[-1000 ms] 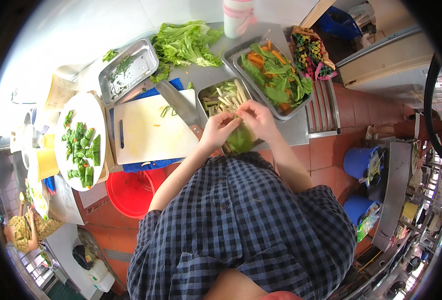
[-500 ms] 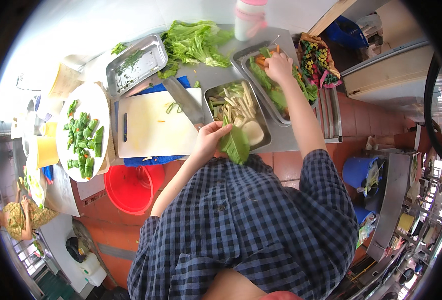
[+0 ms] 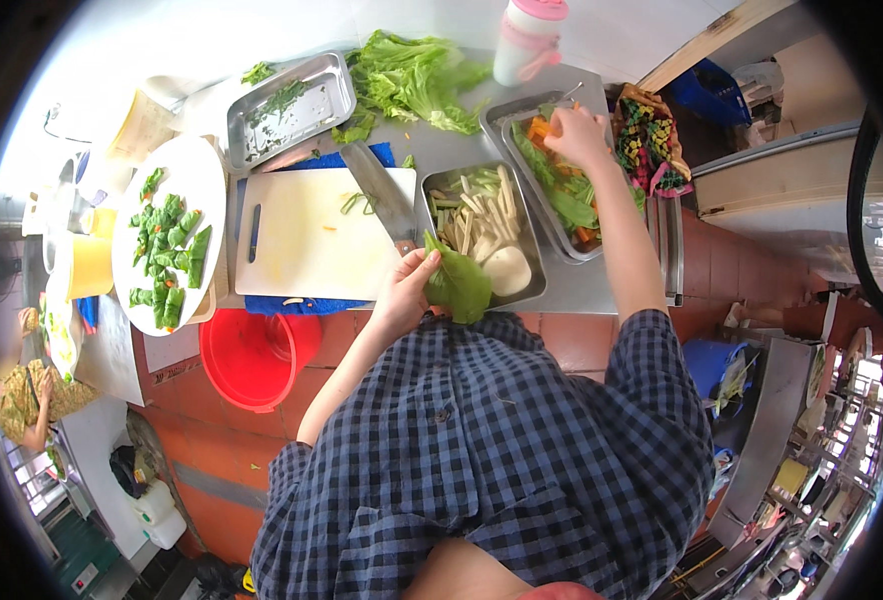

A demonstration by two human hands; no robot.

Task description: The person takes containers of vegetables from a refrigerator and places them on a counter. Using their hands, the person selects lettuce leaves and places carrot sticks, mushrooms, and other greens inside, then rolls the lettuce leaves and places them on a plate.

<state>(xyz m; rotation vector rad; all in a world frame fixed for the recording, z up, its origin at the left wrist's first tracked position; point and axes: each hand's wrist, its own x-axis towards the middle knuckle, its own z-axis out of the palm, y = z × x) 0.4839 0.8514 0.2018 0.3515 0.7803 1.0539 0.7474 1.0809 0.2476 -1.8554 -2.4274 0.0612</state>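
Note:
My left hand [image 3: 407, 290] pinches the stem end of a broad green leaf [image 3: 462, 290], which hangs by the table's front edge. My right hand [image 3: 577, 138] reaches into a metal tray [image 3: 510, 130] of green leaves and orange carrot sticks [image 3: 539, 130]; its fingers are drawn together, and what they hold is hidden. Between the hands, a second metal tray [image 3: 539, 270] holds pale strips [image 3: 477, 220] and a round white slice [image 3: 508, 270]. A cleaver [image 3: 377, 190] lies across the right side of a white cutting board [image 3: 297, 250], its handle near my left hand.
On the left, a white oval plate [image 3: 132, 250] carries several green leaf rolls [image 3: 174, 240]. Behind the board are a metal tray with chopped greens [image 3: 247, 150] and loose lettuce [image 3: 412, 85]. A pink-lidded tumbler [image 3: 527, 45] stands at the back. A red bucket [image 3: 232, 375] is below.
My view has shifted slightly, so the table things appear a little further right. My left hand still holds the leaf; my right hand stays over the carrot tray with its fingers further in.

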